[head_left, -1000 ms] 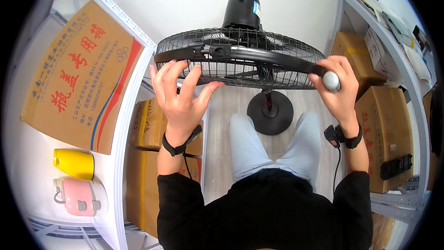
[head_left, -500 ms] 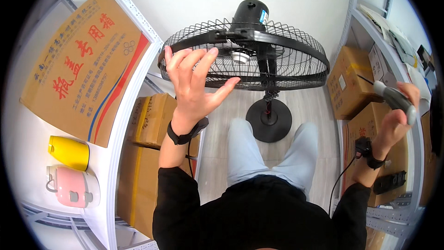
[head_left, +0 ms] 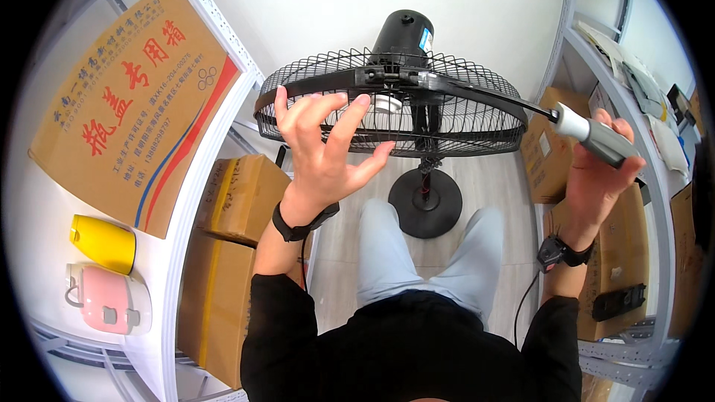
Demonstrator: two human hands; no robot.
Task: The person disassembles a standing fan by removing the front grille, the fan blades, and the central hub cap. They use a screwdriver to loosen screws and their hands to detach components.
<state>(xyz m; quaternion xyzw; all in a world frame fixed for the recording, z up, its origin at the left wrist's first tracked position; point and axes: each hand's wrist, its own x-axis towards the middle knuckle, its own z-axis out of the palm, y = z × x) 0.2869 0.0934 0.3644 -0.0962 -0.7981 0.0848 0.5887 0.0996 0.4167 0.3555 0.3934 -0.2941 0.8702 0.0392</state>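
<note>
Well, in the head view, the black fan stands in front of the person, between the two hands, its wire cage facing the lap and its round base on the floor between the knees. The motor housing sits behind the cage. A black band runs around the cage's rim, with a clasp at the top.

The left hand is at the left part of the cage, its fingers spread apart and loosely bent, clasping nothing; whether the fingertips touch the band, I cannot tell. The right hand grasps the grey-and-white handle of a screwdriver between thumb and fingers, just beyond the cage's right edge. The shaft points left along the band, where its tip is hard to make out.

On the left shelf, a cardboard box leans above a yellow container and a pink appliance.
</note>
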